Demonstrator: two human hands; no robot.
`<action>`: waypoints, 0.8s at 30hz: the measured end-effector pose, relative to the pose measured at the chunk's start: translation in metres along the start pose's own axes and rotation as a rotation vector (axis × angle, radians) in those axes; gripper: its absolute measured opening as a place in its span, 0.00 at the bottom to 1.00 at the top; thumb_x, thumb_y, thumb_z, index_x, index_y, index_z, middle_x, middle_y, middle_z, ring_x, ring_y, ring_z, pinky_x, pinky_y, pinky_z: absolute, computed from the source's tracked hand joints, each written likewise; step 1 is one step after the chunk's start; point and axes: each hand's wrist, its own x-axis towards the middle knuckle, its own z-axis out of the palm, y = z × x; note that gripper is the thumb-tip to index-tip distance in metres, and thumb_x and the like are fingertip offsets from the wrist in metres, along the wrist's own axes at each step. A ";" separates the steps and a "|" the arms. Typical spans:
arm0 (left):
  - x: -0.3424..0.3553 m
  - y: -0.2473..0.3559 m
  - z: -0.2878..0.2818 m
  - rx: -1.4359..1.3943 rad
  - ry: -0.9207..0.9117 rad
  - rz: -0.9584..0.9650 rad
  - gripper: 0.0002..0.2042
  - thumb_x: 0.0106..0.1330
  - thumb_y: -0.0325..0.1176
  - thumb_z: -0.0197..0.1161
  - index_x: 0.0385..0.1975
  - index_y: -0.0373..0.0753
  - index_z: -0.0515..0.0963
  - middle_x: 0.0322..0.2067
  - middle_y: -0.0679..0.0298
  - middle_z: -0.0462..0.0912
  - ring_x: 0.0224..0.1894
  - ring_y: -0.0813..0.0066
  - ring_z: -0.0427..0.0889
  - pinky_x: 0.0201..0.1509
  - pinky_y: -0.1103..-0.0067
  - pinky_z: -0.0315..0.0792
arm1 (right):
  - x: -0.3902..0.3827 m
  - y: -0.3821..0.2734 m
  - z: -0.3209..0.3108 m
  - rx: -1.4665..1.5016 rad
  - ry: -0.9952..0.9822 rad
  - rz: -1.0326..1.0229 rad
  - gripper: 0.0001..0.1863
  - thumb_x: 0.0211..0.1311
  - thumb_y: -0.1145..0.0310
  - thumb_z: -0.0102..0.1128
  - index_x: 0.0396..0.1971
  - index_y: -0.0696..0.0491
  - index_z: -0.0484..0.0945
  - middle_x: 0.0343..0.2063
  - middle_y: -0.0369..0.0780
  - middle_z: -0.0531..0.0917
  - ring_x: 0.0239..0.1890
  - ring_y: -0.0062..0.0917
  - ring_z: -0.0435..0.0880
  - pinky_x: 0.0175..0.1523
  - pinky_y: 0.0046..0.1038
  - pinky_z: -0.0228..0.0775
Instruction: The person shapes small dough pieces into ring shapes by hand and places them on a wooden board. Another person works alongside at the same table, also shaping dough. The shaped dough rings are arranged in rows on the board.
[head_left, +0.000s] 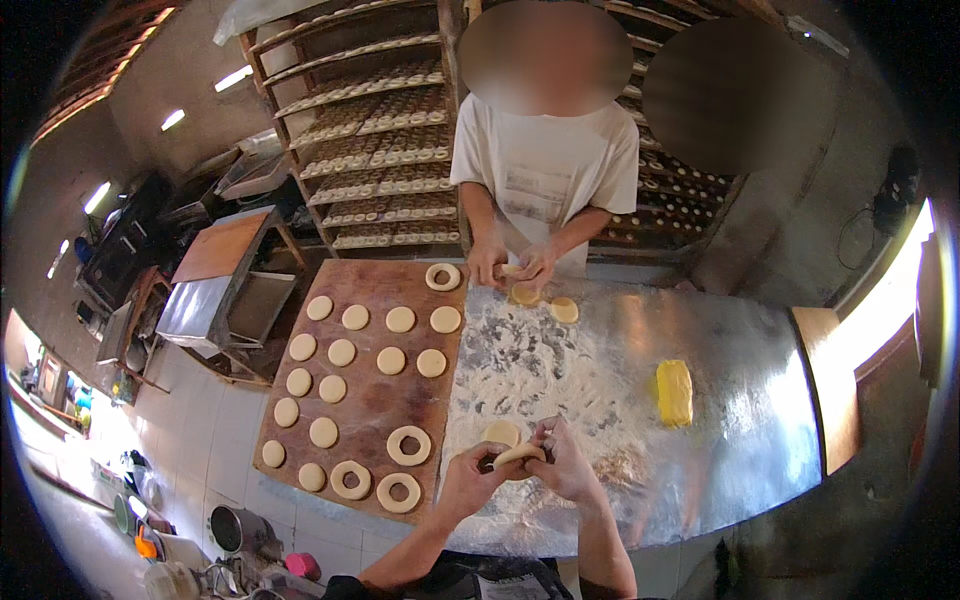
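Note:
Over the near edge of the floured metal table, my left hand (468,480) and my right hand (568,468) pinch one pale piece of dough (520,455) between them. It is tilted, and my fingers partly cover it, so I cannot tell whether a hole runs through it. Just beyond it, a flat dough round (502,432) lies on the flour. To the left, a brown wooden board (375,410) carries several dough rounds (323,432). Dough rings (408,446) sit at its near right corner, and another ring (443,277) at its far corner.
Across the table a person (545,180) in a white T-shirt handles dough, with two rounds (564,310) close by. A yellow block (674,393) lies on the metal table (730,440) at right. Behind stand racks (375,150) of dough-filled trays. Pots (235,528) stand at lower left.

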 end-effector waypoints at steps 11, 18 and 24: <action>0.001 -0.019 -0.030 0.219 0.404 0.440 0.28 0.57 0.15 0.55 0.59 0.38 0.63 0.44 0.56 0.72 0.43 0.63 0.76 0.50 0.72 0.70 | 0.023 0.013 0.062 1.070 -0.354 0.019 0.26 0.60 0.66 0.64 0.56 0.55 0.66 0.42 0.44 0.79 0.46 0.30 0.80 0.51 0.28 0.72; -0.008 -0.047 -0.065 -0.527 0.387 0.289 0.14 0.72 0.34 0.48 0.54 0.39 0.67 0.41 0.57 0.79 0.41 0.67 0.82 0.41 0.72 0.74 | 0.038 -0.012 0.111 -0.140 -0.076 -0.277 0.27 0.68 0.45 0.51 0.54 0.52 0.67 0.27 0.39 0.82 0.34 0.30 0.82 0.44 0.28 0.73; -0.017 -0.055 -0.125 0.286 0.483 0.454 0.12 0.74 0.39 0.47 0.46 0.39 0.72 0.24 0.51 0.80 0.25 0.47 0.81 0.29 0.64 0.74 | 0.058 -0.020 0.181 0.316 -0.216 -0.151 0.38 0.67 0.32 0.36 0.55 0.55 0.66 0.50 0.43 0.76 0.51 0.27 0.76 0.54 0.31 0.71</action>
